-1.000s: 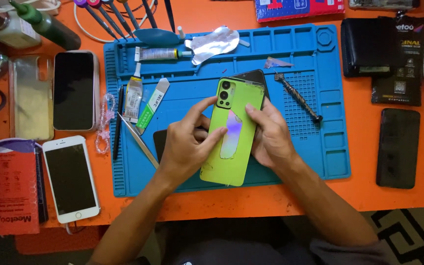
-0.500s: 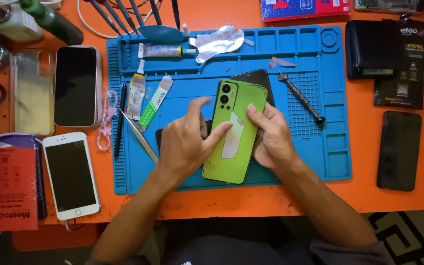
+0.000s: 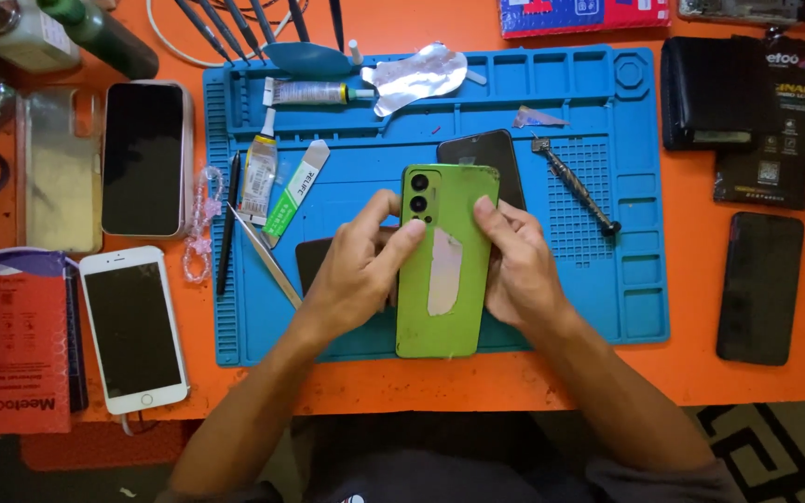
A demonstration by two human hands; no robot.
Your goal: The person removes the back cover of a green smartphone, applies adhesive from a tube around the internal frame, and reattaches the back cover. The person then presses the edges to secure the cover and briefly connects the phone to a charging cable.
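Straightened upright since earlier, glossy green phone back (image 3: 444, 270) sits in both hands' (image 3: 356, 270) grip.

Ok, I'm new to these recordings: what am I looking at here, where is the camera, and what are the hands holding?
This is a single view from a camera worn on a person's head, looking down at their own bare hands; there is no robot. The left hand and right hand together hold a green phone, back side up, over a blue work mat on an orange table. A dark phone lies partly under it. On the mat lie tweezers, a small tube and a screwdriver. Beside the mat lies a white phone.
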